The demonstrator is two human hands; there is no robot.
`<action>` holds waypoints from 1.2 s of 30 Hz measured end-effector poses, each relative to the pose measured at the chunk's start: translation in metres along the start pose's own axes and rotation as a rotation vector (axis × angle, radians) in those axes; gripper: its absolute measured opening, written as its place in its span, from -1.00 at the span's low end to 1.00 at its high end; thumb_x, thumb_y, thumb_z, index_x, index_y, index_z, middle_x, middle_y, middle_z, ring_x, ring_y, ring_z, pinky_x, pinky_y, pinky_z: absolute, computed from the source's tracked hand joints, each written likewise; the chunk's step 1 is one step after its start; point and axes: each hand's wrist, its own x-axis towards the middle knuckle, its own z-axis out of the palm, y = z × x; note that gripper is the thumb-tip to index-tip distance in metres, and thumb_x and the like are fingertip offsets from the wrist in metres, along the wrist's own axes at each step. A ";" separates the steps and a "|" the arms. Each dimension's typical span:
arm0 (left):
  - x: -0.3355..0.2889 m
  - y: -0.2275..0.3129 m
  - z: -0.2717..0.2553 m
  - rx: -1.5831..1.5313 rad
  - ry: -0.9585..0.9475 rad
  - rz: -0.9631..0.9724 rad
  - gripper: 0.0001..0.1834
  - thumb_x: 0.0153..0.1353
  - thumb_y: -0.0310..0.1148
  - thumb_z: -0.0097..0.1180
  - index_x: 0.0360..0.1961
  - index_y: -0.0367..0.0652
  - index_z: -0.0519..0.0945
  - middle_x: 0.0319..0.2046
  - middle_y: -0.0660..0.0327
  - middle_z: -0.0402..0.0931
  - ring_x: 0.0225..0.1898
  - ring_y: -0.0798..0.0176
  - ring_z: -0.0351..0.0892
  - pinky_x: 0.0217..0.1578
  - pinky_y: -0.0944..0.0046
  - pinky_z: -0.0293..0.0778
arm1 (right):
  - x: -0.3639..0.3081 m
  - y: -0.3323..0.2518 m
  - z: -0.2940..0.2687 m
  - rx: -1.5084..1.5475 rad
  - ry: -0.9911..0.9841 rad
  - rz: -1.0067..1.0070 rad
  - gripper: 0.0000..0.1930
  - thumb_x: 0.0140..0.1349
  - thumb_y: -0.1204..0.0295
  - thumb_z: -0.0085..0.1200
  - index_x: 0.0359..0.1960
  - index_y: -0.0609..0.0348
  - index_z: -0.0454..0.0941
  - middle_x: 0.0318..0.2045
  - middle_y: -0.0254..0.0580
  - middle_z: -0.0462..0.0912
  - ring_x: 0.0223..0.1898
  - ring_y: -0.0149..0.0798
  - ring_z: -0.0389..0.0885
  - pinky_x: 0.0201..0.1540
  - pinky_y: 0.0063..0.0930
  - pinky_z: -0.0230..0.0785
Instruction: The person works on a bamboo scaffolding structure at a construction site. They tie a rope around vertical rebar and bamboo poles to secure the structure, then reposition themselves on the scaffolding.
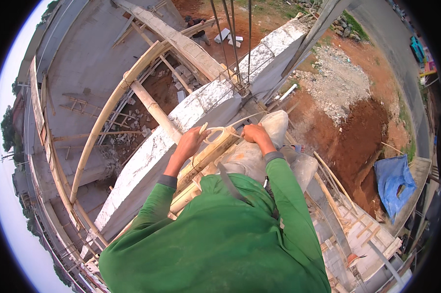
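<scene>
My left hand is closed on a pale, flat tying strip, one end of which curls up above my fingers. The strip makes a loose loop over the end of a bamboo pole, just in front of my body. On the other side of that loop, my right hand is closed too, beside my knee in a dusty light trouser leg. Its fingers seem to pinch the strip's other part, though the exact grip is partly hidden. Both forearms wear green sleeves with dark cuffs.
A white-topped masonry wall runs diagonally past my left hand. Steel bars rise ahead. Bamboo poles span the drop at left. Far below lie reddish soil, a blue tarp and, near the top, another person.
</scene>
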 end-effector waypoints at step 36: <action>-0.096 -0.039 0.059 0.013 -0.194 -0.017 -0.61 0.20 -0.47 0.29 0.08 -0.11 0.73 0.21 0.09 0.62 0.22 -0.12 0.59 0.22 -0.03 0.54 | -0.048 0.090 -0.071 0.622 0.870 0.083 -0.79 0.41 0.42 0.19 -0.03 0.26 0.69 -0.08 0.13 0.75 0.01 0.14 0.74 0.09 -0.05 0.55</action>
